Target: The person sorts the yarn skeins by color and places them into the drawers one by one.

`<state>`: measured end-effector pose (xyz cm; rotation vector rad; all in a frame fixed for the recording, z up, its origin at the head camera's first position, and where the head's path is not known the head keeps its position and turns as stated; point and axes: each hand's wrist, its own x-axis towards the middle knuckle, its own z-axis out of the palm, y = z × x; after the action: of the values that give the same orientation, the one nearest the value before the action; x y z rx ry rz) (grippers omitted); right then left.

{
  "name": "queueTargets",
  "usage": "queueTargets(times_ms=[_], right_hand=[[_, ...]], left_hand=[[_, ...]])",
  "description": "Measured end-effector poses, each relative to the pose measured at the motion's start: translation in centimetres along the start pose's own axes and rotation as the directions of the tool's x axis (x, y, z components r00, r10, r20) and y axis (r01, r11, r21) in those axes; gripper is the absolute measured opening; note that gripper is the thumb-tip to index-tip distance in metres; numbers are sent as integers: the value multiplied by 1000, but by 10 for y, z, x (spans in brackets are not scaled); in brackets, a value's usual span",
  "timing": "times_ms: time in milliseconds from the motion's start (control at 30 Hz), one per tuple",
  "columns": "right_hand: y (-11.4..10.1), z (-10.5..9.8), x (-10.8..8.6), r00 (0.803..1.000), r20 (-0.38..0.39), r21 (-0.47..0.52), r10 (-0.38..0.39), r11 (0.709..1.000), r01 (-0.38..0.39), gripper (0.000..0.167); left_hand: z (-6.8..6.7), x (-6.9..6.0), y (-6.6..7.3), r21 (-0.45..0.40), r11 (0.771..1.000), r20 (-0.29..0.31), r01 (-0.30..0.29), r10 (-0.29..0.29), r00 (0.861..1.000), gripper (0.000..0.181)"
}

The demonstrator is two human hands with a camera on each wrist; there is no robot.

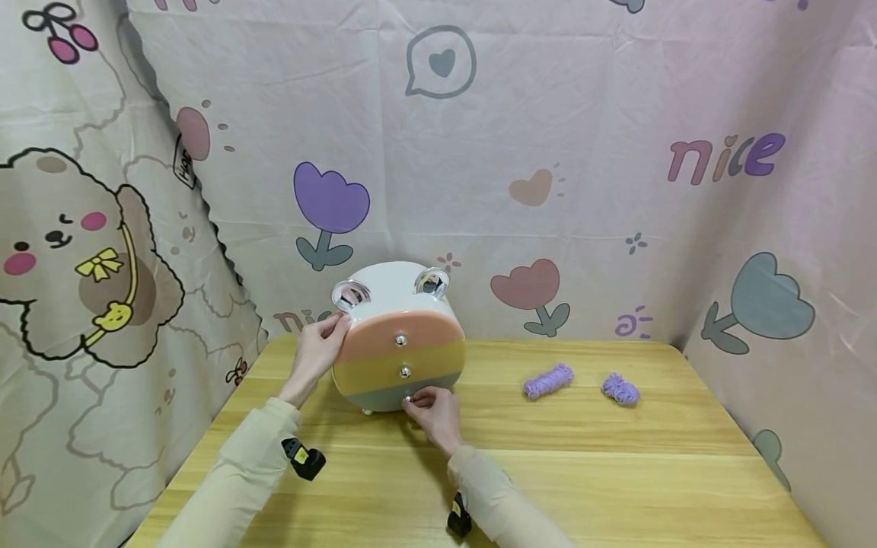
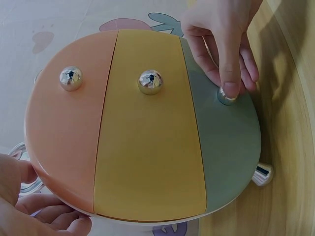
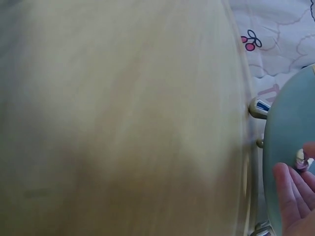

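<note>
A small white storage box [image 1: 392, 278] with three drawer fronts in orange, yellow and grey-green stands on the table, with silver ring-shaped ears on top. Each drawer front bears a round silver knob; the yellow drawer [image 2: 150, 147] carries the middle one. My left hand [image 1: 320, 352] holds the box at its upper left side by an ear, thumb and fingers about the edge. At the lowest drawer [image 2: 224, 142], my right hand [image 1: 438, 415] pinches the silver knob [image 2: 226, 97] between thumb and fingers. All three drawer fronts look flush in the left wrist view.
Two bundles of purple yarn, a long one [image 1: 549, 381] and a rounder one [image 1: 620, 389], lie on the wooden table [image 1: 589, 472] to the right of the box. A printed cloth [image 1: 438, 152] hangs behind the table and along both sides.
</note>
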<state>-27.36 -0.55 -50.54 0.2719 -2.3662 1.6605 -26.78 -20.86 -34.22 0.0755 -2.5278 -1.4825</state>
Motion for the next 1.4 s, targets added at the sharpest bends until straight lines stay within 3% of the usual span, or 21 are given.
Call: queueTargets(times_ms=[1400], right_hand=[[-8,7,-4,996,-91,-28,2,1000,-5,6]], left_hand=[[1,1,-2,28,1000,-41,-9,10,999,53]])
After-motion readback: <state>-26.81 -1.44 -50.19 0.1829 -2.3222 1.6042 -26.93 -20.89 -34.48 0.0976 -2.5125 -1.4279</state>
